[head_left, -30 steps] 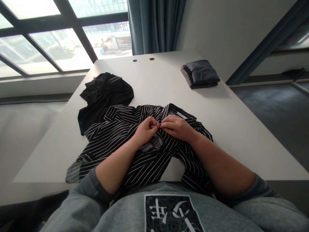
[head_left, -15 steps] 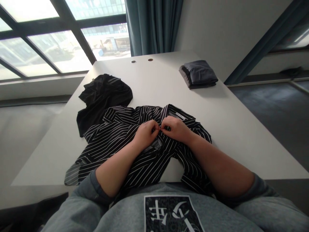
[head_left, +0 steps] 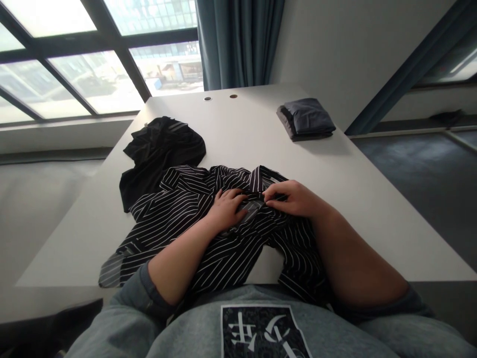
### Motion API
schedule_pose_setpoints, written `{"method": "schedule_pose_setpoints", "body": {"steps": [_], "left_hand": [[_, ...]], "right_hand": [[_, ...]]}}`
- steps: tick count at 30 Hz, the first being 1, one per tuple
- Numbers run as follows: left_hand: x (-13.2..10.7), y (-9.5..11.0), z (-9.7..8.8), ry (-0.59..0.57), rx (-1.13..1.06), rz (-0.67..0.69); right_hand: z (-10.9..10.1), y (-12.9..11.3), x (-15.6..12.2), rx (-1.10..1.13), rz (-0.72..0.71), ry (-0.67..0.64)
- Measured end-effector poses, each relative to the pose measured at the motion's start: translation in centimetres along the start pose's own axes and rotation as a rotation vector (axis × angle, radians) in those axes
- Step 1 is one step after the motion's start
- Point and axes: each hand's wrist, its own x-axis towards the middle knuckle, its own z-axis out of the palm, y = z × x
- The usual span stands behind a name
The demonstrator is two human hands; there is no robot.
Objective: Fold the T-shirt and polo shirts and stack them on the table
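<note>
A black shirt with white stripes (head_left: 175, 214) lies spread on the white table in front of me, its collar at the upper right and a sleeve reaching the near edge. My left hand (head_left: 227, 209) rests on the shirt front, fingers outstretched and lying on the cloth. To its right, my right hand (head_left: 286, 198) pinches the shirt's edge just below the collar between thumb and fingers. The shirt's grey inner side shows between the two hands. Part of the right side of the shirt is hidden under my right forearm.
A crumpled black garment (head_left: 160, 146) lies at the left, touching the shirt's far side. Folded dark clothes (head_left: 307, 119) are stacked at the back right of the white table (head_left: 238, 129). Two round cable holes sit near the far edge, before a blue curtain (head_left: 240, 44).
My hands, earlier pinching together at the shirt front, have parted. The left has opened flat on the cloth. The right has shifted to the right, drawing the shirt's edge along.
</note>
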Motion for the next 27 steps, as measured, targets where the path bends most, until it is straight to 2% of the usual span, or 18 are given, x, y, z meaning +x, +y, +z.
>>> {"method": "schedule_pose_setpoints", "body": {"steps": [2, 6, 7, 10, 12, 15, 18, 20, 23, 27], "left_hand": [[0.0, 0.0, -0.1, 0.034, 0.043, -0.044], [0.1, -0.2, -0.4, 0.076, 0.121, -0.133], [0.1, -0.2, -0.5, 0.083, 0.137, -0.152], [0.3, -0.3, -0.9, 0.125, 0.175, -0.198], [0.4, -0.3, -1.5, 0.148, 0.192, -0.239], [0.5, -0.2, -2.6, 0.108, 0.192, -0.313], [-0.2, 0.0, -3.7, 0.001, 0.2, -0.335], [-1.4, -0.2, -4.4, -0.064, 0.255, -0.339], [-4.1, -1.2, -5.8, -0.084, 0.395, -0.398], [-10.1, -4.3, -7.8, -0.072, 0.493, -0.587]], "right_hand": [[-0.5, 0.6, -0.2, 0.022, 0.014, -0.05], [0.1, 2.6, -0.1, -0.098, 0.142, 0.126], [0.5, 3.1, -0.1, -0.143, 0.174, 0.128], [1.9, 4.6, 0.0, -0.291, 0.237, 0.002], [2.6, 5.4, 0.1, -0.413, 0.287, -0.028], [3.0, 6.4, 0.0, -0.522, 0.405, 0.018], [2.4, 7.2, -0.2, -0.472, 0.536, 0.022], [1.8, 7.7, -0.4, -0.423, 0.575, 0.009], [0.8, 8.6, -0.8, -0.428, 0.587, 0.014], [-0.4, 9.8, -1.0, -0.547, 0.633, -0.036]]}}
